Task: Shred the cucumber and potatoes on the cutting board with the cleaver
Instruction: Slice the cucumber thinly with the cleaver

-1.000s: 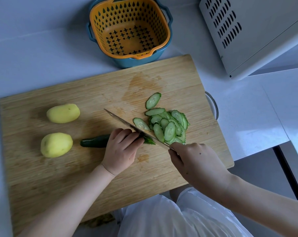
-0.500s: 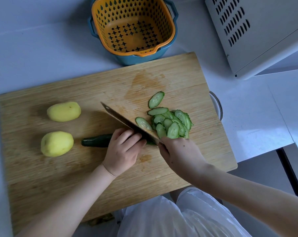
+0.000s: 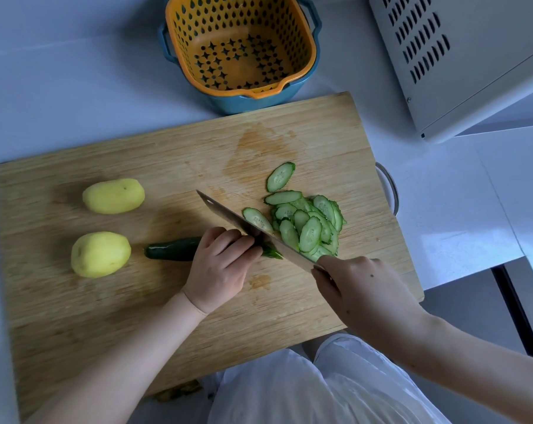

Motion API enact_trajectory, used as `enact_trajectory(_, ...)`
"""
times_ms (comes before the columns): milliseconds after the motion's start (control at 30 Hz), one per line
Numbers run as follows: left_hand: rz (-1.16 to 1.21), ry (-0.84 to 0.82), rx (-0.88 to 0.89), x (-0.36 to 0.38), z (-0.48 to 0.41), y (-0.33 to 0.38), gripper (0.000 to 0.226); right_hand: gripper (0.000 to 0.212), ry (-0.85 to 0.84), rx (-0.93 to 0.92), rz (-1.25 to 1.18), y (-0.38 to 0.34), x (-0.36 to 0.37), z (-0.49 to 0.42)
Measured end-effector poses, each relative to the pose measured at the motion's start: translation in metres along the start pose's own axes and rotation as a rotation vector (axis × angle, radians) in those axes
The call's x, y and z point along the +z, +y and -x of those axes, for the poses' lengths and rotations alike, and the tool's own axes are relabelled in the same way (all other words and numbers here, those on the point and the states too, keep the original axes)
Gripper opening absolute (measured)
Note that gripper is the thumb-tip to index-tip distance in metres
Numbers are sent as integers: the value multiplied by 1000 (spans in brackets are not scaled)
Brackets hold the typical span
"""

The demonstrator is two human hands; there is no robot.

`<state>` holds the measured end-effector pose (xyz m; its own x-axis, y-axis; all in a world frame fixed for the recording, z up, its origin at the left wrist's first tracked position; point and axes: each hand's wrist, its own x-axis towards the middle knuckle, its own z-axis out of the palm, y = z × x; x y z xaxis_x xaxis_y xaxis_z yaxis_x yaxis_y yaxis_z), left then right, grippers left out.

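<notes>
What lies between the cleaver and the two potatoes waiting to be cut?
The left hand and the uncut cucumber it holds lie between the cleaver and the nearer potato. Between the cleaver's tip and the farther potato, only bare cutting board shows.

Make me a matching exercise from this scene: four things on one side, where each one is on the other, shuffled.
1 cleaver
2 cucumber slices
3 potatoes
4 orange colander

A beyond the far edge of the cutting board
B gripped by the right hand
C piled right of the cleaver
D on the board's left part

Pairs: 1-B, 2-C, 3-D, 4-A
</notes>
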<state>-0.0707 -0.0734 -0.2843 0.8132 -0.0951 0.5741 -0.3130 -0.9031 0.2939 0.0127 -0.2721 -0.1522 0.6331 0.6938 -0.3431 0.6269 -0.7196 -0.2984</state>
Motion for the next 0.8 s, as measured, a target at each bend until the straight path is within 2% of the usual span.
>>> enact_trajectory(300,0,0,-13,1,0,-1,14,31,0,40,50,-5,-3,-2)
enact_trajectory(400,-1,-13,-15,-1,0,0,7,31,10,19,30,-9,5,-10)
enact_trajectory(567,1,-35,-41,-1,3,0,10,25,-15,1,-55,-15,25,-29)
enact_trajectory(800,-13,-21,-37,-3,-1,1,14,27,84,10,-67,-6,13,-9)
